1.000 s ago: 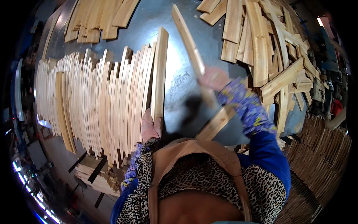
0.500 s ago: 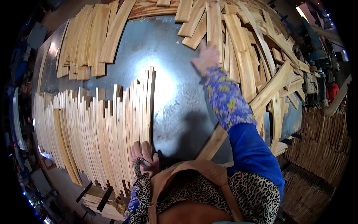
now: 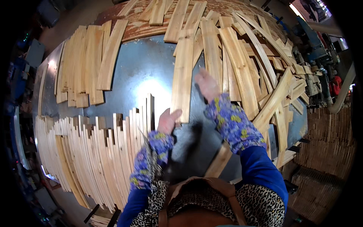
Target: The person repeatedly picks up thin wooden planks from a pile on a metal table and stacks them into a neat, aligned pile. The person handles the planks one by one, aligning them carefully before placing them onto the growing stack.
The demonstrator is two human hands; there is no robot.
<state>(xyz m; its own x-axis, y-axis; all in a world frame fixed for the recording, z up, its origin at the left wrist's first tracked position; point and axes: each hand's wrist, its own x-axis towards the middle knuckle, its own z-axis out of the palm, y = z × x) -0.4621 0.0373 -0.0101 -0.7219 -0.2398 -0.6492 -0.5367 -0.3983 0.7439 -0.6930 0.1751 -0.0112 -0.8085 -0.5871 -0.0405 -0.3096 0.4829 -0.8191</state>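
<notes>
My left hand [image 3: 168, 121] grips the near end of a flat wooden board [image 3: 183, 75], its thumb lying over the board's face. The board slants away from me over the metal tabletop, its far end overlapping other boards. Just right of that board is my right hand [image 3: 208, 86], slightly blurred, with loosely bent fingers and nothing visible in them. It is near the loose boards [image 3: 211, 49] of the heap. Left of my left hand, a long row of wooden strips [image 3: 113, 159] stands packed side by side, narrow edges up.
A jumbled heap of boards [image 3: 264, 64] covers the right side of the table. More flat boards [image 3: 89, 60] lie at the far left. One board [image 3: 220, 160] rests near the front edge. Stacked wood [image 3: 321, 151] stands right of the metal table [image 3: 140, 56].
My left hand has left the strip row, moved forward and taken hold of a board now lying nearer to me. My right hand has drawn back from the far boards. The view has shifted.
</notes>
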